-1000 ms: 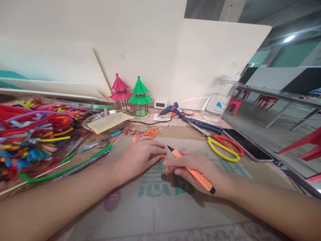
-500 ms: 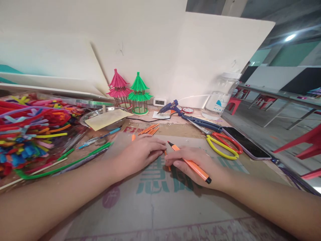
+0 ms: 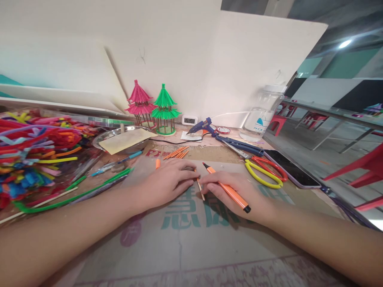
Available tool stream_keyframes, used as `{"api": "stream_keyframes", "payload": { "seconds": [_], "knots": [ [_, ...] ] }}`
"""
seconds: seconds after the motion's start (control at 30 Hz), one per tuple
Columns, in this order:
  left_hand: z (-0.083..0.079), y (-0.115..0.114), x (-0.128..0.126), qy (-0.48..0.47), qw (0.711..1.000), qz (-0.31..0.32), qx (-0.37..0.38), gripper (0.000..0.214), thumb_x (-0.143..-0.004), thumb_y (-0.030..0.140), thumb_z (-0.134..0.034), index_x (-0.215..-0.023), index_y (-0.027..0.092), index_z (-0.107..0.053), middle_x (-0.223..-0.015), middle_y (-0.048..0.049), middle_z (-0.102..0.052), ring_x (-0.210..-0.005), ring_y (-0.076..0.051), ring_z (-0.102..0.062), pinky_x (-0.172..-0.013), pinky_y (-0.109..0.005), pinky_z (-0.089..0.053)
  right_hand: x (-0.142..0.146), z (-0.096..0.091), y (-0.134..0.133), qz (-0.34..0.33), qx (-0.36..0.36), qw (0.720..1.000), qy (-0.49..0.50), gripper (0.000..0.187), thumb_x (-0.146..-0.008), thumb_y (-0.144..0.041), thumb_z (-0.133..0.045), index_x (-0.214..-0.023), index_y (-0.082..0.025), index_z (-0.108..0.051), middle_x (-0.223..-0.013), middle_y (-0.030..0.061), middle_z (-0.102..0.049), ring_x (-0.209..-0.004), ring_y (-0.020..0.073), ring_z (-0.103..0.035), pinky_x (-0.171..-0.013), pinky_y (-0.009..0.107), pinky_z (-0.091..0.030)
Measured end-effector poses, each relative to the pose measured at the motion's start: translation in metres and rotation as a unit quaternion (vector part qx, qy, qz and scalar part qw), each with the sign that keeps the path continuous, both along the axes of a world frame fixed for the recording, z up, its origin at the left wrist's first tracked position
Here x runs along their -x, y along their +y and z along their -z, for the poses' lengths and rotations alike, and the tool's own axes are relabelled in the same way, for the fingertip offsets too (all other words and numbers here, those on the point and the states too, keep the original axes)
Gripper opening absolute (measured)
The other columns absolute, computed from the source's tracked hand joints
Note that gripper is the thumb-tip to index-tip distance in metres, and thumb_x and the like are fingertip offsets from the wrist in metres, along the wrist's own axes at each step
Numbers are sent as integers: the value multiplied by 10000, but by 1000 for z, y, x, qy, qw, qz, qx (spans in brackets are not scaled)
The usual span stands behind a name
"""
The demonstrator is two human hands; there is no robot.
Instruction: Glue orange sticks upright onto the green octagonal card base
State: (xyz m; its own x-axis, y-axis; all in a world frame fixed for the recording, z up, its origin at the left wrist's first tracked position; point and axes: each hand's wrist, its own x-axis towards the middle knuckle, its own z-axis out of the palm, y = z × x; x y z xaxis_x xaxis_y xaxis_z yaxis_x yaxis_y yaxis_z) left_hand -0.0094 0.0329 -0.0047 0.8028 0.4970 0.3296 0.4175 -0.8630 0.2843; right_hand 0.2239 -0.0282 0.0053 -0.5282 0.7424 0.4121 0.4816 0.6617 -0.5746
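Note:
My right hand [image 3: 231, 191] is closed around an orange marker pen [image 3: 225, 186], its uncapped tip pointing up and away. The fingertips of that hand also press on a thin short stick [image 3: 200, 186] lying on the cardboard sheet [image 3: 185, 243]. My left hand [image 3: 169, 181] lies palm down beside it, fingers together, fingertips touching the same stick from the left. An orange pen cap [image 3: 157, 163] lies just beyond my left hand. A small pile of orange sticks [image 3: 177, 152] lies further back.
A heap of coloured pipe cleaners [image 3: 32, 147] fills the left. Pink [image 3: 138, 104] and green [image 3: 164, 108] pagoda models, a metal dish [image 3: 122, 137], a glue gun [image 3: 201, 126], pliers [image 3: 239, 146], yellow-red scissors [image 3: 265, 170], a phone [image 3: 291, 168] and a plastic jar [image 3: 265, 111] ring the back and right.
Both hands have shifted slightly away from me on the cardboard. The small stick has turned between the fingertips, and the marker now sits at a lower angle.

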Motion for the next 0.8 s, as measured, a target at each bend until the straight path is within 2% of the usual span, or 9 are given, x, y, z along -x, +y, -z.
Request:
{"api": "stream_keyframes", "payload": {
  "seconds": [0.23, 0.4, 0.5, 0.67, 0.8],
  "knots": [
    [-5, -2, -1, -9, 998, -23, 52, 234, -997, 245, -508, -1178, 227, -654, -1163, -62, -700, -1097, -230, -622, -956, -386, -480, -2, 1, 2, -3, 19, 1000, 1, 204, -1019, -242, -487, -1121, -238, -663, -922, -17, -775, -843, 108, -707, -792, 228, -519],
    [-1, 1, 1, 0, 1000, -6, 17, 288, -1012, 273, -488, -1221, 242, -685, -1338, -75, -643, -1235, -252, -576, -1062, -427, -435, -4, 1, 3, 2, 30, 1000, -3, 195, -1014, -251, -496, -1108, -238, -665, -919, -10, -773, -848, 125, -708, -790, 248, -523],
    [2, 2, 1, 8, 1000, -15, 8, 304, -1012, 282, -486, -1226, 247, -699, -1359, -85, -624, -1238, -265, -573, -1060, -442, -439, -5, 2, 2, 0, 35, 999, 8, 206, -1020, -259, -489, -1137, -241, -658, -929, -4, -773, -861, 133, -712, -805, 261, -528],
    [1, 2, 0, 9, 1000, -8, 8, 309, -1013, 272, -482, -1235, 247, -695, -1334, -78, -640, -1214, -251, -586, -1044, -425, -449, -7, 3, 4, -16, 73, 992, 103, 335, -1053, -427, -409, -1189, -236, -649, -910, 20, -764, -891, 160, -717, -840, 303, -546],
    [0, 1, 0, -2, 1000, -6, 0, 305, -1010, 258, -479, -1216, 208, -698, -1327, -96, -648, -1203, -253, -595, -1031, -419, -460, -8, 2, 11, 22, 127, 979, 158, 473, -1051, -518, -332, -1084, -214, -693, -848, 33, -727, -834, 166, -681, -826, 321, -539]
  ]
}}
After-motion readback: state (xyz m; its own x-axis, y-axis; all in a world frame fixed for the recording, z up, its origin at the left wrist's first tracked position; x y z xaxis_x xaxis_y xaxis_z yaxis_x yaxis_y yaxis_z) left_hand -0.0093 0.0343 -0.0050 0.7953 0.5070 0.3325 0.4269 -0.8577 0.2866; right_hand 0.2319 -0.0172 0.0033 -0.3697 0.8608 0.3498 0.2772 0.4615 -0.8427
